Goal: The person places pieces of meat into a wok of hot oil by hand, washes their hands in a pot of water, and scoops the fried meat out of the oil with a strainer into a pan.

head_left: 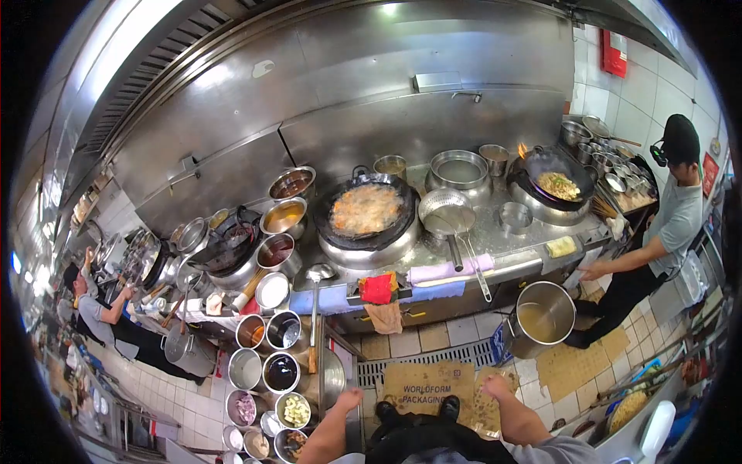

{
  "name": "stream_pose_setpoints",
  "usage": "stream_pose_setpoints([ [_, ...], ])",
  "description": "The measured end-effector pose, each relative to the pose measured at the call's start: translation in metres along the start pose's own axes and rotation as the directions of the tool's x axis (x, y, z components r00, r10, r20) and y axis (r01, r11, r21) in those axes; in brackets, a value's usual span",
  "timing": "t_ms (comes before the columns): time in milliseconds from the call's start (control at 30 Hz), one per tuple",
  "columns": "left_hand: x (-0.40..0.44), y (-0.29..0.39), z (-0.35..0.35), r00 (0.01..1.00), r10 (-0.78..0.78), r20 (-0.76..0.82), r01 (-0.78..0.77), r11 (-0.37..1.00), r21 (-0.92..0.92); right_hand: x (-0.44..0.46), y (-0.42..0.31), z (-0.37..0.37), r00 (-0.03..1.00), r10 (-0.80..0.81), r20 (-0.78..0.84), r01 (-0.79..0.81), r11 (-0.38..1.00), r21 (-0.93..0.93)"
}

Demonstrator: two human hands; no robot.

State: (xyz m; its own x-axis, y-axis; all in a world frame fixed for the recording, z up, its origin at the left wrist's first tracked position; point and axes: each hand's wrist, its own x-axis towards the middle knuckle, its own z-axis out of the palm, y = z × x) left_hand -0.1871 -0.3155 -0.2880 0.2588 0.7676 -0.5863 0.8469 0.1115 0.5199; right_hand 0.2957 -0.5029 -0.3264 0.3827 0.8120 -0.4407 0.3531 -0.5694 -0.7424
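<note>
My left hand [349, 399] is curled and holds nothing that I can see, beside the steel counter of seasoning pots. A ladle [318, 272] with a wooden handle lies near it, across the counter edge. My right hand [495, 385], its fingers also curled, hangs over the flattened cardboard [429, 379] on the floor with nothing visible in it. Ahead of me, a large wok [367, 213] on the range holds pieces frying in foaming oil. Right of it, a strainer [447, 213] with a dark handle rests over a pot.
Steel pots [280, 372] with sauces and chopped ingredients line my left. A stockpot [542, 319] of liquid stands on the right. A co-worker [668, 201] stands by a flaming wok [553, 182]; another person [108, 309] works at far left. A red cloth [377, 288] lies on the range edge.
</note>
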Motion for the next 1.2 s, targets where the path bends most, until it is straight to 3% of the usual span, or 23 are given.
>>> stream_pose_setpoints([
  [33, -0.007, 0.012, 0.004, 1.0, 0.002, 0.009, -0.002, 1.0, -0.005, -0.001, -0.002, 0.008, 1.0, 0.007, -0.003, -0.007, 1.0, -0.007],
  [100, -0.029, 0.058, 0.006, 0.999, 0.04, -0.004, -0.04, 0.974, -0.224, 0.001, -0.015, 0.03, 0.968, -0.226, -0.109, 0.165, 0.902, -0.398],
  [233, -0.056, 0.058, 0.044, 0.989, 0.147, 0.025, -0.142, 0.979, -0.143, -0.036, -0.049, 0.047, 0.997, -0.06, -0.052, 0.042, 0.955, -0.294],
  [333, -0.075, 0.013, 0.08, 0.981, 0.189, -0.034, -0.186, 0.979, 0.085, -0.068, -0.044, 0.052, 0.998, -0.029, -0.054, 0.008, 0.937, -0.349],
  [367, -0.077, -0.012, 0.089, 0.976, 0.218, -0.027, -0.21, 0.961, 0.18, -0.081, -0.041, 0.043, 0.986, -0.153, -0.07, 0.107, 0.891, -0.441],
  [400, -0.07, -0.05, 0.101, 0.957, 0.272, 0.101, -0.29, 0.902, 0.319, -0.089, -0.039, 0.037, 0.957, -0.281, -0.069, 0.203, 0.823, -0.53],
  [433, -0.065, -0.078, 0.105, 0.924, 0.302, 0.233, -0.378, 0.813, 0.443, -0.096, -0.033, 0.028, 0.954, -0.289, -0.08, 0.205, 0.822, -0.532],
  [500, -0.089, -0.092, 0.094, 0.97, 0.101, 0.223, -0.196, 0.865, 0.461, -0.105, -0.007, 0.007, 0.936, -0.35, 0.04, 0.317, 0.787, -0.529],
  [567, -0.102, -0.101, 0.083, 0.964, -0.048, 0.263, -0.066, 0.911, 0.406, -0.115, 0.007, -0.01, 0.953, -0.301, 0.017, 0.259, 0.79, -0.556],
  [633, -0.116, -0.114, 0.085, 0.926, -0.296, 0.233, 0.285, 0.955, 0.081, -0.133, 0.033, -0.025, 0.99, -0.138, 0.011, 0.122, 0.832, -0.541],
  [667, -0.116, -0.11, 0.084, 0.924, -0.312, 0.222, 0.312, 0.949, 0.034, -0.138, 0.05, -0.027, 1.0, -0.01, -0.005, 0.007, 0.875, -0.484],
  [700, -0.116, -0.102, 0.086, 0.95, -0.255, 0.182, 0.247, 0.967, 0.066, -0.143, 0.069, -0.029, 1.0, -0.025, -0.006, 0.02, 0.909, -0.416],
  [733, -0.112, -0.093, 0.086, 0.975, -0.177, 0.132, 0.162, 0.98, 0.116, -0.15, 0.073, -0.029, 0.998, -0.039, -0.04, 0.006, 0.787, -0.617],
  [767, -0.107, -0.083, 0.086, 0.991, -0.1, 0.085, 0.086, 0.983, 0.16, -0.158, 0.075, -0.025, 0.972, 0.106, -0.21, -0.189, 0.885, -0.425],
  [800, -0.103, -0.073, 0.086, 0.998, -0.026, 0.051, 0.015, 0.981, 0.195, -0.167, 0.066, -0.031, 0.989, 0.009, -0.145, -0.095, 0.795, -0.599],
  [833, -0.098, -0.064, 0.088, 0.999, 0.036, 0.033, -0.042, 0.973, 0.225, -0.17, 0.066, -0.024, 0.931, 0.266, -0.249, -0.31, 0.937, -0.159],
  [900, -0.088, -0.042, 0.087, 0.99, 0.137, 0.017, -0.136, 0.958, 0.251, -0.18, 0.045, -0.025, 0.923, 0.287, -0.257, -0.338, 0.923, -0.183],
  [967, -0.08, -0.02, 0.085, 0.976, 0.216, 0.01, -0.212, 0.945, 0.249, -0.113, 0.134, 0.039, 0.959, 0.047, -0.28, -0.173, 0.879, -0.445],
  [1067, -0.063, 0.01, 0.078, 0.945, 0.327, 0.006, -0.32, 0.922, 0.218, -0.176, 0.03, 0.007, 0.929, 0.271, -0.251, -0.339, 0.895, -0.289],
  [1200, -0.04, 0.041, 0.067, 0.902, 0.431, 0.012, -0.428, 0.894, 0.135, -0.188, 0.012, 0.008, 0.858, 0.346, -0.379, -0.387, 0.921, -0.036],
])
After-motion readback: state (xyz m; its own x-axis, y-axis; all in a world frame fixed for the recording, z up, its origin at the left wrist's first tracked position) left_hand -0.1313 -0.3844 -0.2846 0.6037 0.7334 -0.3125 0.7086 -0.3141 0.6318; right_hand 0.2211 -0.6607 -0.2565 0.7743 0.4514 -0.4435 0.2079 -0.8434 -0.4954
